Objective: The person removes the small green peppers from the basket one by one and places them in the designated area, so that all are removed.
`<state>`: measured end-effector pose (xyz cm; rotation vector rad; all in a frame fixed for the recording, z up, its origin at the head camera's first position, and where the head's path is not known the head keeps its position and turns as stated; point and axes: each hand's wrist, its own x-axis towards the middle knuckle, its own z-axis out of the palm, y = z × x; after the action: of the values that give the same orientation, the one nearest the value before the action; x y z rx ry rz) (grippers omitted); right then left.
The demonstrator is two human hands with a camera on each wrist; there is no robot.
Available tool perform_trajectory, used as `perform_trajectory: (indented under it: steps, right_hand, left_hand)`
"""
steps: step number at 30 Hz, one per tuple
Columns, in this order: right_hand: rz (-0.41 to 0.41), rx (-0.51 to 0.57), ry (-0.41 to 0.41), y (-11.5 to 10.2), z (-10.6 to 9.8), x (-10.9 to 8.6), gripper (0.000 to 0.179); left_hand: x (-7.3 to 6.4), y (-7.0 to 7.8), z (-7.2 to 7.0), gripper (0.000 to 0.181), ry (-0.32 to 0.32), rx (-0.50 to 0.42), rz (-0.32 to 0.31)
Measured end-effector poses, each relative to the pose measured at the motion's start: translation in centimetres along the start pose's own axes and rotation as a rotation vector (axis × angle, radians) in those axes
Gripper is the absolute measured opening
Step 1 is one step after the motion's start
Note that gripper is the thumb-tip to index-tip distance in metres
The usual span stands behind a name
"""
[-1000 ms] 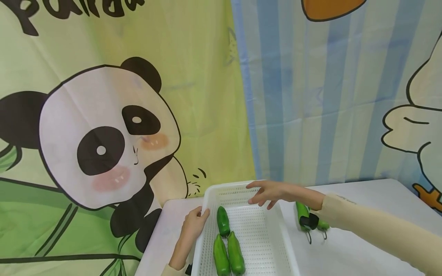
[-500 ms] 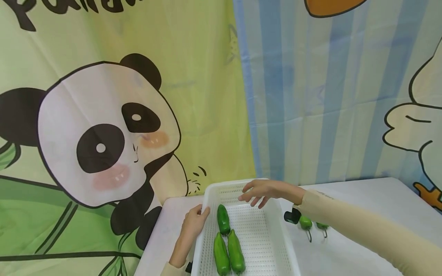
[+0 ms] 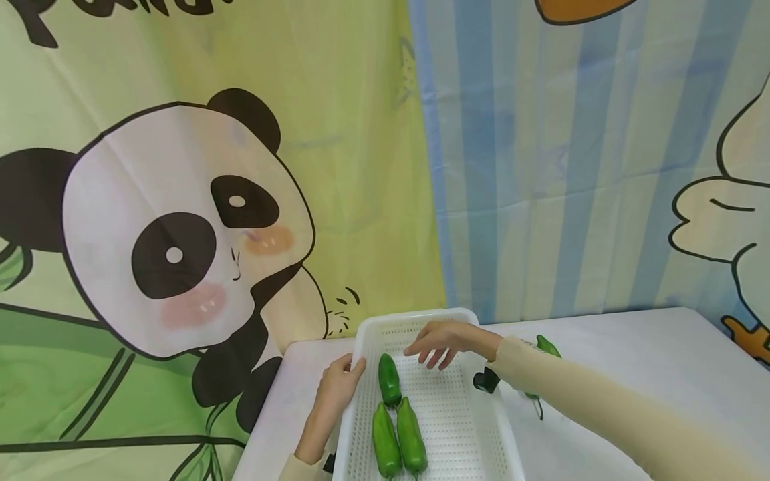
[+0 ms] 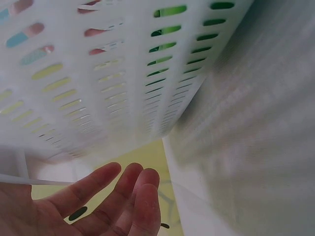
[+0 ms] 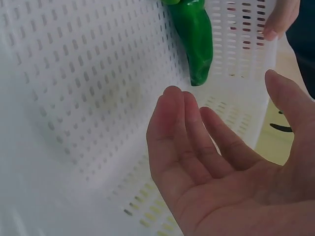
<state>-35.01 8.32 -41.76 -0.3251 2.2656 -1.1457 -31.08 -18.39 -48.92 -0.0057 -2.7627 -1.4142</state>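
A white perforated plastic basket holds three green peppers: a darker one at the far end and two lighter ones side by side nearer me. My left hand holds the basket's left rim, thumb over the edge; its fingers extend along the outside. Over the basket's far right part hovers my right hand, holding nothing. Its fingers are loosely bent, and in the right wrist view the fingertips lie close below the tip of the dark pepper.
More green peppers lie on the white table right of the basket, partly hidden by my right sleeve. Behind the table hangs a printed curtain with a panda on it.
My right hand has moved left and slightly toward me, farther over the basket, and its fingers have bent a little more. The left hand and the peppers in the basket stay put.
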Motion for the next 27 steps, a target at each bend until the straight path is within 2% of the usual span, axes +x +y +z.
perform_trajectory:
  steps: [13, 27]
  right_hand:
    - [0.047, -0.021, 0.035, -0.2, 3.6, 2.0, 0.047]
    - [0.12, 0.007, 0.122, 0.3, 5.9, 5.2, 0.04]
  left_hand:
    - [0.0, -0.3, 0.1, 0.041, -0.002, -0.001, -0.006]
    - [0.3, 0.0, -0.1, 0.041, -0.009, -0.005, 0.005]
